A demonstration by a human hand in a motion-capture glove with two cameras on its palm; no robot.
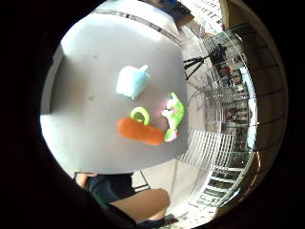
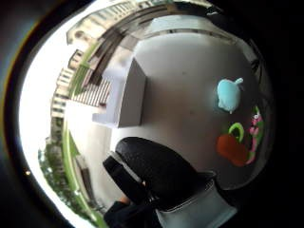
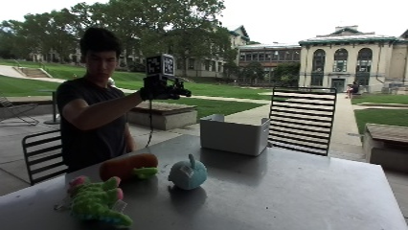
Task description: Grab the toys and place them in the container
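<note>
No toy is in the container (image 3: 234,135) yet, as far as can be seen. All three toys lie on the worktop (image 3: 287,191). The orange carrot toy (image 3: 127,166) lies near the person's side of the worktop. The green dinosaur toy (image 3: 96,201) lies just beside it, close to the worktop's edge. The round light blue toy (image 3: 188,175) sits near both of them. The white container stands well apart from the toys, further along the worktop. Its inside cannot be seen from here, but no toy shows above its rim.

So the whole job looks still to do: three toys to pick up and drop in.

The gloved right hand (image 3: 155,91) is up in the air, high above the worktop, between the toys and the container. It touches no toy and holds nothing. How far its fingers are bent is too hard to see, so I cannot tell if it is spread or curled.
</note>
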